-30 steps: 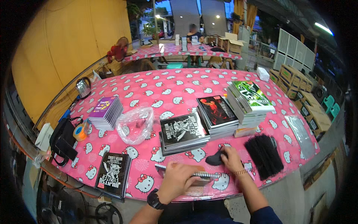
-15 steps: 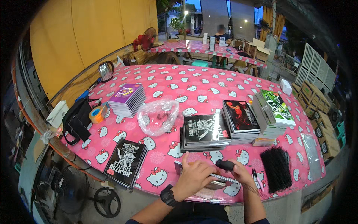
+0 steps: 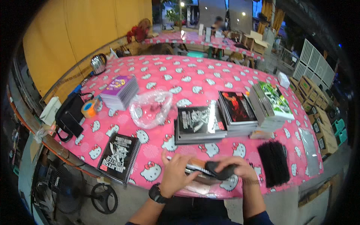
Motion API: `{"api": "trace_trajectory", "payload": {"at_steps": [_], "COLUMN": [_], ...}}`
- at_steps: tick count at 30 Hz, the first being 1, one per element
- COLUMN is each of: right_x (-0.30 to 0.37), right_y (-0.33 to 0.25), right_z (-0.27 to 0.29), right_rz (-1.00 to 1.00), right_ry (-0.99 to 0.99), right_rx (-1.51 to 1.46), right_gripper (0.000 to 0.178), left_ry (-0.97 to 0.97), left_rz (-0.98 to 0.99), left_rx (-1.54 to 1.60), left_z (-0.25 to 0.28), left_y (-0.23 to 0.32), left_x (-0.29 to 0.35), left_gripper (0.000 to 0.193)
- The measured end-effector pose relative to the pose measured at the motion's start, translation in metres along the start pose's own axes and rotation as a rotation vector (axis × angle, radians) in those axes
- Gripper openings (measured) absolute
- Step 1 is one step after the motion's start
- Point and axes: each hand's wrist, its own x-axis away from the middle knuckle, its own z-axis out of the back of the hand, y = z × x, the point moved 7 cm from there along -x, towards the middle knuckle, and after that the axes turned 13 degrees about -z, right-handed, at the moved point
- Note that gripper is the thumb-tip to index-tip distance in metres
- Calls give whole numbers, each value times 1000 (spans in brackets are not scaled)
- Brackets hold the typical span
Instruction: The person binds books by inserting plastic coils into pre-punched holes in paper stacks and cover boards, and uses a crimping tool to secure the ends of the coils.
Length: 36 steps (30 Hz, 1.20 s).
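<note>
My left hand (image 3: 175, 171), a black watch on its wrist, grips a book (image 3: 195, 165) held edge-on near the table's front edge. My right hand (image 3: 240, 167) is closed around a black hand-held tool (image 3: 224, 171) that meets the right end of the book. Its exact kind is blurred. A thin spiral coil (image 3: 252, 182) shows by my right wrist. Just right of it lies a bundle of black plastic binding coils (image 3: 273, 164). Beyond my hands stand stacks of black spiral notebooks (image 3: 200, 123), and one stack (image 3: 119, 157) lies to the left.
Farther right stand a red-and-black notebook stack (image 3: 237, 108) and a green-covered stack (image 3: 275, 101). A clear plastic bag (image 3: 150, 108), purple books (image 3: 120, 92), orange tape (image 3: 89, 108) and a black bag (image 3: 69, 118) occupy the left. A person (image 3: 217, 28) sits at a far table.
The black tool in my right hand has come left and down against the book's end. My left hand has shifted its hold, and the whole view has tilted slightly.
</note>
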Motion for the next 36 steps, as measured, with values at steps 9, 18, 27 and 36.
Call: {"api": "trace_trajectory", "payload": {"at_steps": [9, 18, 27, 36], "right_x": [-21, -24, -37, -49], "right_y": [17, 22, 25, 4], "right_z": [22, 27, 23, -17], "right_rz": [-310, -227, -172, -29], "right_ry": [182, 311, 322, -147], "right_rx": [689, 605, 513, 165], "right_gripper": [41, 57, 45, 53], "left_ry": [267, 578, 577, 699], "left_rz": [-70, 371, 333, 314], "left_rx": [-57, 996, 808, 729], "left_z": [-5, -38, -28, -18], "left_y": [-2, -50, -49, -48], "left_x": [18, 48, 50, 49], "left_gripper": [74, 65, 54, 52]}}
